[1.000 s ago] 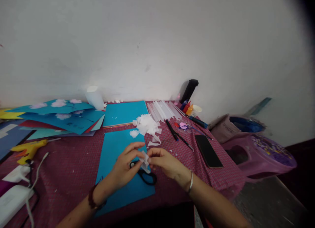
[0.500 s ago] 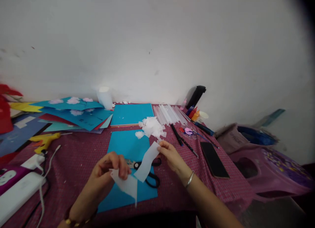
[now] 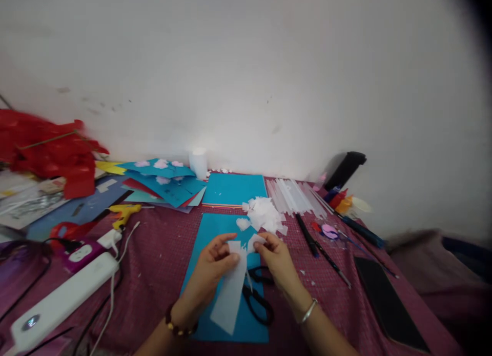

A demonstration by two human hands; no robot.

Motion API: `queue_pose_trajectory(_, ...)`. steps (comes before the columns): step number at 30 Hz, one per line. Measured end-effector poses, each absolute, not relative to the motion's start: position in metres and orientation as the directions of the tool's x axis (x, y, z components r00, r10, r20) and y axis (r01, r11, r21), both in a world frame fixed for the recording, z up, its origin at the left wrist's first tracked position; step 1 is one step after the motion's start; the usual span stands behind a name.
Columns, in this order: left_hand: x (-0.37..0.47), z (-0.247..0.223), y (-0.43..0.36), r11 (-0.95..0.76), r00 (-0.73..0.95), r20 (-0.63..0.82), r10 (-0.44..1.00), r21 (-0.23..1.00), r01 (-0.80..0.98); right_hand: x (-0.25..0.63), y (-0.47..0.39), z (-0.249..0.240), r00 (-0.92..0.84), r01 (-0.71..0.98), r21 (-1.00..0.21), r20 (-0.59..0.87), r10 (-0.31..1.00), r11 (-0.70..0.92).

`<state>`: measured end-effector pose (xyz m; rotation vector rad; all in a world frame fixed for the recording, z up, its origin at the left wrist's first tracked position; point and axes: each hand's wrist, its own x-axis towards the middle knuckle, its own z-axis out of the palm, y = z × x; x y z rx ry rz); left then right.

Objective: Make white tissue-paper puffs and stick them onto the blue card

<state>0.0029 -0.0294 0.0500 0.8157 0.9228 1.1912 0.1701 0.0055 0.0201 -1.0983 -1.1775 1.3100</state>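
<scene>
Between thumb and fingers, my left hand (image 3: 215,261) grips a long white paper strip (image 3: 230,294) that hangs down at a slant. My right hand (image 3: 274,256), closed in a pinch, holds a small white paper scrap (image 3: 254,241) just right of the strip's ragged upper end. Both hands are over a blue sheet of paper (image 3: 200,253). Black-handled scissors (image 3: 261,307) lie on that sheet, partly hidden behind the strip. A heap of torn white paper pieces (image 3: 265,215) rests just beyond my hands.
Stacked blue paper (image 3: 234,189) and clear sticks (image 3: 295,197) lie at the back. A phone (image 3: 388,299), a black pen (image 3: 306,233) and paint bottles (image 3: 344,204) are on the right. Leftward are a yellow glue gun (image 3: 123,215), a white power strip (image 3: 65,299) and cables.
The view has turned left. My hands have come closer together. The long strip, earlier in my right hand, is now in my left; my right hand now holds a small scrap.
</scene>
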Motion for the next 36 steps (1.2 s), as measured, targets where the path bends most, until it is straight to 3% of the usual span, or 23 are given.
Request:
queue_pose_trajectory(9,-0.002,0.034,-0.035,0.258,0.052,-0.274,0.960,0.800,-0.541,0.165,0.006,0.020,0.009,0.029,-0.995,0.092,0.996,0.092)
queue_pose_trajectory(14,0.025,0.041,-0.042,0.278,0.103,-0.270,0.957,0.767,-0.577,0.162,0.002,0.021,0.000,-0.134,-0.991,0.006,1.000,0.006)
queue_pose_trajectory(26,0.049,0.024,-0.025,0.128,-0.028,-0.154,0.988,0.896,-0.425,0.166,-0.004,0.023,-0.024,-0.273,-0.959,-0.068,0.997,-0.072)
queue_pose_trajectory(36,0.053,0.024,-0.021,0.110,-0.105,-0.184,0.977,0.865,-0.490,0.171,-0.006,0.015,-0.049,-0.149,-0.988,-0.043,0.998,-0.050)
